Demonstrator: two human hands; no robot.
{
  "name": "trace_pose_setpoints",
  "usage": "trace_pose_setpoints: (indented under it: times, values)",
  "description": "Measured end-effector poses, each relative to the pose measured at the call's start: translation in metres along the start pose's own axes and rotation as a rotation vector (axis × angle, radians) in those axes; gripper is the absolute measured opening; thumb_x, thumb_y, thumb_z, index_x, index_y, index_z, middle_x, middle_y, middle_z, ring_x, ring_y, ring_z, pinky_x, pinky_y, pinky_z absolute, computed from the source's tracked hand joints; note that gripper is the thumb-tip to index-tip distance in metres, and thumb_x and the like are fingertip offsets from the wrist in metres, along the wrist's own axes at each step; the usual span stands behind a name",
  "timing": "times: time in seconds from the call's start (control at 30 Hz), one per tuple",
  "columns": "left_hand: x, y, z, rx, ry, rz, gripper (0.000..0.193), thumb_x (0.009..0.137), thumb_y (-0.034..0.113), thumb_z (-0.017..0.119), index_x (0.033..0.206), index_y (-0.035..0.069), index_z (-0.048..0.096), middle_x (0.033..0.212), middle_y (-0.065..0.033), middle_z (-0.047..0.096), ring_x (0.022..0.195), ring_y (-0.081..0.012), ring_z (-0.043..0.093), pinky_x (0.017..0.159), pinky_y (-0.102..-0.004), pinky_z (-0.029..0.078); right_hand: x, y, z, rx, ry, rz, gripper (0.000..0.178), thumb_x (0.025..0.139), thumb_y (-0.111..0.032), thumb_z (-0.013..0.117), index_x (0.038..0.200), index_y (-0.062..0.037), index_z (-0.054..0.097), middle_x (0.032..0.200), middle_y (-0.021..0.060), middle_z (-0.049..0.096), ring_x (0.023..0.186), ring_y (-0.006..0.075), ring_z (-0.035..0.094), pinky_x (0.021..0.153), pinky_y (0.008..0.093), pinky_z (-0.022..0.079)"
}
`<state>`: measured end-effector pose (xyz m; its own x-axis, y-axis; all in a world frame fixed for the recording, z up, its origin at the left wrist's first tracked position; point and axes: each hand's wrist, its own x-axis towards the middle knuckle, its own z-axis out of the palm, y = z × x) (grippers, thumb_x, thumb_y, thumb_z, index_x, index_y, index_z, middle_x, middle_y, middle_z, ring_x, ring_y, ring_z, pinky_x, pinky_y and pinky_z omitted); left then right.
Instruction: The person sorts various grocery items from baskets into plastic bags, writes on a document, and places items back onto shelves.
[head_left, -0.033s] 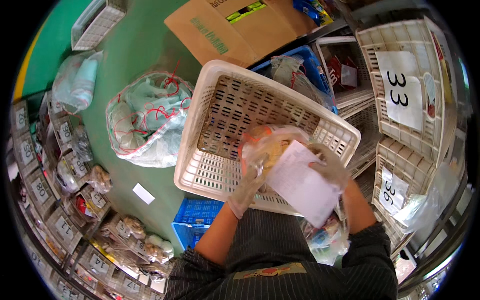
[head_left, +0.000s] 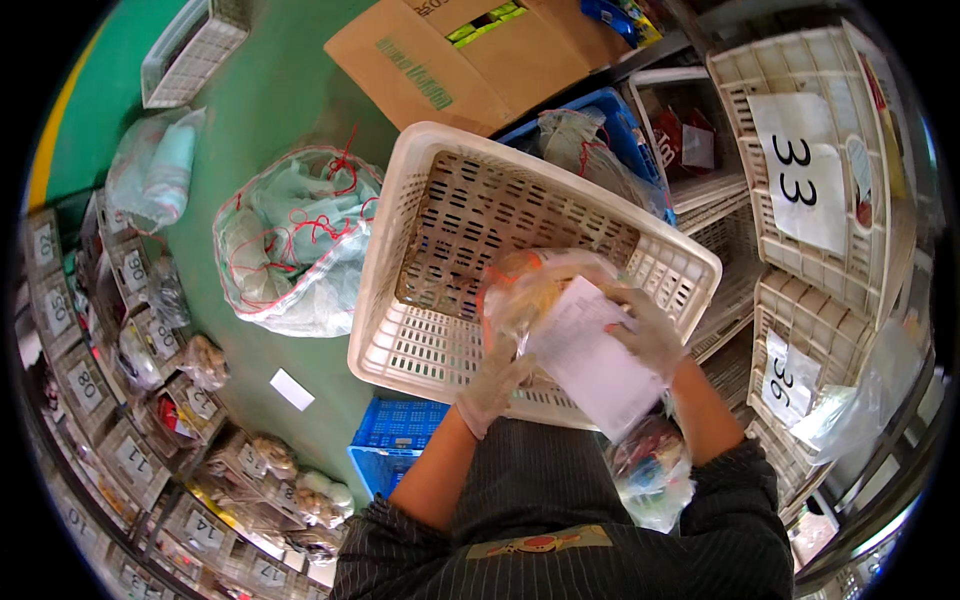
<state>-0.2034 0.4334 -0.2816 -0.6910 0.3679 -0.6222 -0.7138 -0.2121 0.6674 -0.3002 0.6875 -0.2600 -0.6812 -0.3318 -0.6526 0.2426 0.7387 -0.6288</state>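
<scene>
A white plastic basket (head_left: 400, 180) with slotted sides stands before me. Inside it, at the near right, lies a clear plastic bag (head_left: 515, 270) with orange marking and something yellowish in it. My left hand (head_left: 492, 385), in a pale glove, has its fingers closed at the bag's near side, beside the paper's edge. White sheets of paper (head_left: 595, 360) with faint print lie tilted over the bag and the basket's near rim. My right hand (head_left: 648, 338), also gloved, grips the sheets at their right edge, with its fingertips on top. The thumb is partly hidden.
A large cardboard box (head_left: 470, 60) stands beyond the basket. On the green floor at left sits a net sack (head_left: 290, 240) with red cords, near a white card (head_left: 291, 390). Blue crates (head_left: 395, 425), numbered shelf bins (head_left: 805, 170) and a filled clear bag (head_left: 650, 470) surround me.
The sheets have shifted slightly up and left, and my right hand has moved a little with them, its fingers lying further over the paper. The basket stays put.
</scene>
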Motion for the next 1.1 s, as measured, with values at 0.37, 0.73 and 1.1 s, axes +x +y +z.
trace_pose_setpoints:
  times: [0.37,0.73,1.1]
  values:
    - [-0.002,0.000,0.032,0.491,-0.080,0.008,0.072,0.087,0.026,0.061,0.143,-0.003,0.025,0.141,-0.0212,0.036,0.115,-0.0281,0.047,0.098,-0.0354,0.037,-0.014,-0.020,0.083,-0.780,-0.132,-0.311,0.054,0.076,-0.039,0.065,0.126,-0.0212,0.055,0.145,0.0078,0.035,0.133,0.0314,0.029,0.109,0.0568,0.021]
    - [-0.012,0.009,0.060,0.418,0.088,0.211,0.062,0.080,0.020,0.067,0.131,-0.001,0.038,0.117,-0.0200,0.043,0.096,-0.0288,0.055,0.080,-0.0371,0.048,0.051,-0.021,0.087,-0.693,-0.044,-0.576,0.044,0.077,-0.037,0.062,0.116,-0.0159,0.060,0.138,0.0047,0.043,0.132,0.0316,0.032,0.107,0.0574,0.023]
    - [0.036,-0.055,0.089,0.873,0.057,0.096,0.036,0.087,0.027,0.055,0.115,0.004,0.051,0.103,-0.0252,0.057,0.093,-0.0416,0.057,0.081,-0.0460,0.047,-0.081,0.108,0.093,0.414,0.657,0.292,0.080,0.081,-0.023,0.070,0.141,0.0042,0.025,0.131,0.0190,0.042,0.116,0.0257,0.045,0.099,0.0366,0.037]
